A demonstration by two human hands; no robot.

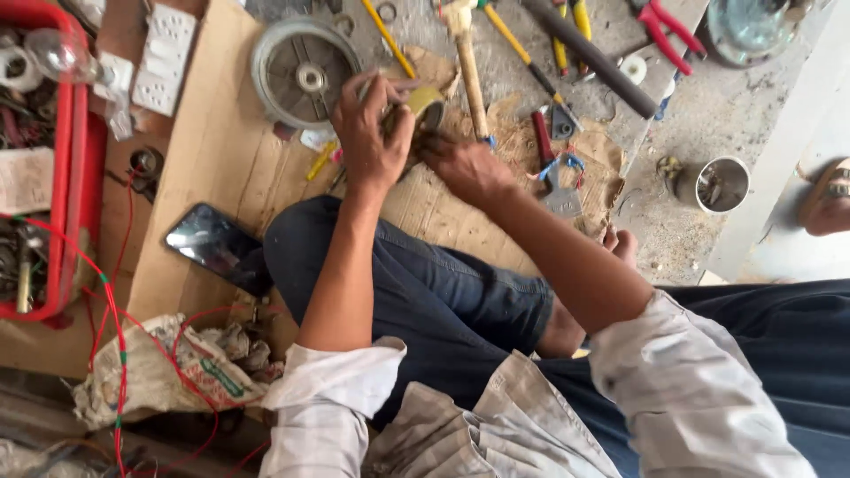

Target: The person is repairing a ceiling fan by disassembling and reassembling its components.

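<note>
Cardboard sheet (221, 159) on the floor is serving as the work surface; a roll of tape (423, 104) is being handled above it.
Left hand (370, 133) is closing its grip around the roll; right hand (465, 166) is touching its lower edge, grip unclear. Finned metal wheel (304, 73) and hammer (469, 62) are lying just beside. Next move, likely: steadying the roll and locating the tape's free end.

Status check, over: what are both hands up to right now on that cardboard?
Left hand gripping a yellowish tape roll. Right hand touching its lower edge, grip unclear. Hammer and grey wheel close alongside on the cardboard.
</note>
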